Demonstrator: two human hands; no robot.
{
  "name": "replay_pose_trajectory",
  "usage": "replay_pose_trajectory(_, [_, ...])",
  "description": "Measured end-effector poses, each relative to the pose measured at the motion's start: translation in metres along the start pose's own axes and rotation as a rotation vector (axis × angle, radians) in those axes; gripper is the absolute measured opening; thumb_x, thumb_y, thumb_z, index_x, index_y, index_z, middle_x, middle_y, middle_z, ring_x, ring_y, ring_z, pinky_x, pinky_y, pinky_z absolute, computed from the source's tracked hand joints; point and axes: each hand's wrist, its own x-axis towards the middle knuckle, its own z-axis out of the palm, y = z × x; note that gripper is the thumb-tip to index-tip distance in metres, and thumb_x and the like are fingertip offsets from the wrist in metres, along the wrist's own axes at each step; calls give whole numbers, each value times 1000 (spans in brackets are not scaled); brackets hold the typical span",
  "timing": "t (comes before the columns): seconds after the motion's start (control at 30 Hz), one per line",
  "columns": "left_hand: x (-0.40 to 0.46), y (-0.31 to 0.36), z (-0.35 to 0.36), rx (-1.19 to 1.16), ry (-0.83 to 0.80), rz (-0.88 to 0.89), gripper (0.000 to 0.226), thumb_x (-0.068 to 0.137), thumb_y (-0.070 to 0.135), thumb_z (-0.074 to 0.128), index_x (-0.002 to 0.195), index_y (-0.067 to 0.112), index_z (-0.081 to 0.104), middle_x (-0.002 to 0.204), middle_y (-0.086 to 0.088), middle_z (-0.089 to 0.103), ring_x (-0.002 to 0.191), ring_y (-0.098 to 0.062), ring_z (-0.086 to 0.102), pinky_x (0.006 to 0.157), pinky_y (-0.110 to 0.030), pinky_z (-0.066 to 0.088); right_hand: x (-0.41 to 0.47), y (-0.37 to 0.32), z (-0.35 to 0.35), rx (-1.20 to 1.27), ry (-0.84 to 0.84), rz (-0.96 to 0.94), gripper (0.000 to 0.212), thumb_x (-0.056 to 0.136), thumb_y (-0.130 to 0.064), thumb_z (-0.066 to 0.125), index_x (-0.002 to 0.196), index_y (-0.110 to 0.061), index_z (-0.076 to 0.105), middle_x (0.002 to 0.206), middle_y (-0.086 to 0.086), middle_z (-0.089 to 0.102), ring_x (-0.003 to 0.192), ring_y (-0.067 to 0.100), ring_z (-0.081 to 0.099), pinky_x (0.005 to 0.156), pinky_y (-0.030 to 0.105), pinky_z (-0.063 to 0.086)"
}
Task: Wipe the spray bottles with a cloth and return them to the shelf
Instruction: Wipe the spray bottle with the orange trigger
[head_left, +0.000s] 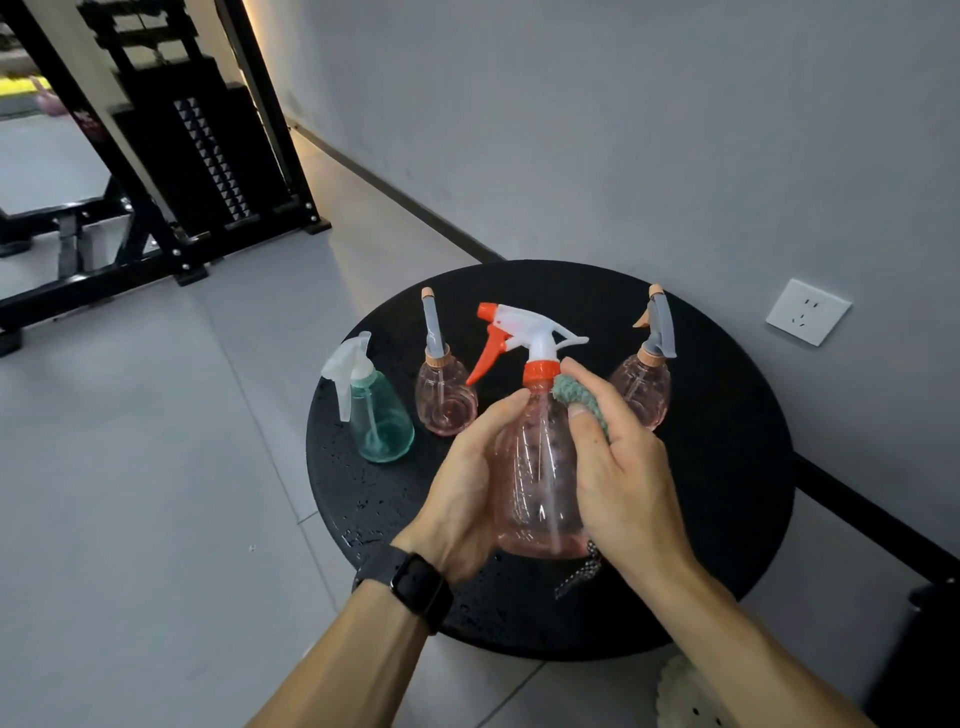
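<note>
Gripping the large pink spray bottle (537, 467) from its left side, the left hand (470, 483) has its thumb laid up along the front of the body and its fingers curled around behind, out of sight; a dark watch (418, 584) sits on that wrist. From the other side the right hand (618, 457) presses a folded green cloth (574, 395) against the bottle's shoulder just under the orange collar, pinching the cloth between the thumb and the fingers, and a dark patterned end of fabric (579, 574) hangs below that palm (whether it belongs to the same cloth cannot be told). This bottle stands upright above the near half of a round black table (727, 493), its white head and orange trigger pointing left; its base is hidden enough that contact with the tabletop cannot be judged. Farther back on the table three more bottles stand upright and apart from each other: a teal bottle (379, 421) with a white trigger at the left, a small pink bottle (447, 397) with a grey nozzle just right of it, and another small pink bottle (641, 389) behind the right hand, partly covered by it. Beyond the table a grey wall carries a white socket plate (808, 312), and at the far left a black metal frame (171, 156) stands on the pale tiled floor (130, 441).
</note>
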Motion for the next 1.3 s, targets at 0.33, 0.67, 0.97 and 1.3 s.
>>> replay_pose_trajectory(0.33, [-1,0,6,39,46,76,38,96,45,53,102,14,74,83,-6,71,72,-20,69,62,-32,55,8,-8,4,-291,-163,-281,45,99,-15,35,142,-21,45,147,-21,34,138,-14,20,114,12,20])
replay_pose_trajectory(0.67, [6,0,2,23,86,37,43,99,45,44,93,21,79,97,-8,74,93,-23,72,82,-39,54,-6,-2,13,-608,-189,-579,50,92,-15,33,138,-9,51,149,-1,44,145,9,23,119,37,20])
replay_pose_trajectory(0.97, [5,1,2,-42,24,95,48,94,35,46,57,19,71,61,0,65,55,-10,65,53,-21,53,-20,-2,17,-720,-174,-632,47,98,-27,35,137,-8,52,148,3,44,145,13,25,117,42,23])
replay_pose_trajectory(1.3, [5,-6,12,-59,138,125,50,105,45,34,103,24,79,111,-9,75,107,-22,71,98,-40,51,3,-7,14,-670,-165,-363,59,97,-47,20,149,-22,33,160,-11,18,148,5,4,118,32,18])
